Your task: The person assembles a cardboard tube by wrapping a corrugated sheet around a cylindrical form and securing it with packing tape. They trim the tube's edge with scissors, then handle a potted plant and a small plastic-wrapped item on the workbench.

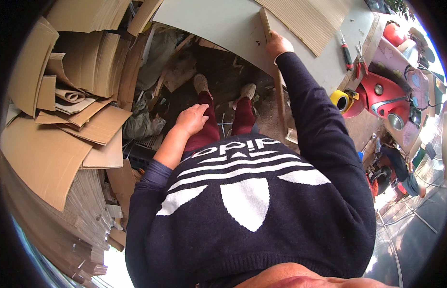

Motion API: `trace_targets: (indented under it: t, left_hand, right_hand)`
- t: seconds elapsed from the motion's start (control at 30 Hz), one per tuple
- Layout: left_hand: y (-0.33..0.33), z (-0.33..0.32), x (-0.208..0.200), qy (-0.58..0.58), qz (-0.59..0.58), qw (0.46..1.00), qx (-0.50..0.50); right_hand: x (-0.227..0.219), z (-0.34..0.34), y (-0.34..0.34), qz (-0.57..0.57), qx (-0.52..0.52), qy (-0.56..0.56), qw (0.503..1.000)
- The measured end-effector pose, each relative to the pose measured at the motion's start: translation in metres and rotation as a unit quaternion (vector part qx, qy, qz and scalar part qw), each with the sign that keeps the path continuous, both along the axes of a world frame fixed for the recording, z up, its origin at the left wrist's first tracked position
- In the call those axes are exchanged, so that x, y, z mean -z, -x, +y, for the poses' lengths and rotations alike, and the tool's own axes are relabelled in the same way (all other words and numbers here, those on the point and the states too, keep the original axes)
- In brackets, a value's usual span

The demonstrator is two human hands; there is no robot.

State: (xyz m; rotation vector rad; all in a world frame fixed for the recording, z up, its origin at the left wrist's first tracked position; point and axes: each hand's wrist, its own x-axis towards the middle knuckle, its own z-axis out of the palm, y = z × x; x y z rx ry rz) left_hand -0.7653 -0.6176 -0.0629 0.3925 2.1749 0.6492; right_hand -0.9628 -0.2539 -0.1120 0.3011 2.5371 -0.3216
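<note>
strip [265, 23], perhaps wooden, in right hand [280, 45]

A narrow, straight brown strip [265, 22] — gripped in the right fingers [274, 37] — juts forward beyond them, its visible length slanting slightly left.

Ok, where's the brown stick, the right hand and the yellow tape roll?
Brown stick [265, 23]: head view, middle of the part beyond the hand.
Right hand [279, 44]: head view, back of the hand.
Yellow tape roll [334, 98]: head view, its yellow left side.
</note>
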Motion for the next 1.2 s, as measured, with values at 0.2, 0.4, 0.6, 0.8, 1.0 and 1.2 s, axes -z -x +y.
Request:
trace_targets:
  t: [0.2, 0.4, 0.6, 0.8, 1.0, 1.2]
  left_hand:
    - [-0.006, -0.008, -0.002, 0.012, -0.011, 1.000, -0.012]
    - [-0.002, -0.022, -0.010, 0.006, 0.002, 1.000, -0.022]
    - [0.011, -0.048, -0.015, 0.021, 0.006, 1.000, 0.006]
    - [0.013, -0.064, -0.027, 0.027, 0.013, 0.999, 0.026]
    - [-0.016, -0.062, -0.039, 0.040, 0.043, 0.998, 0.002]
    - [-0.053, -0.035, -0.044, 0.050, 0.013, 0.998, 0.033]
  right_hand:
    - [-0.002, -0.003, 0.003, -0.009, -0.115, -0.024, 0.993]
    - [-0.021, -0.023, -0.004, -0.035, -0.150, -0.050, 0.987]
    - [-0.022, -0.041, -0.024, -0.027, -0.150, -0.052, 0.987]
    - [-0.028, -0.093, -0.052, 0.016, -0.148, -0.006, 0.989]
    - [-0.021, -0.168, -0.072, 0.049, -0.173, 0.057, 0.982]
    - [-0.024, -0.125, -0.082, 0.038, -0.046, 0.157, 0.986]
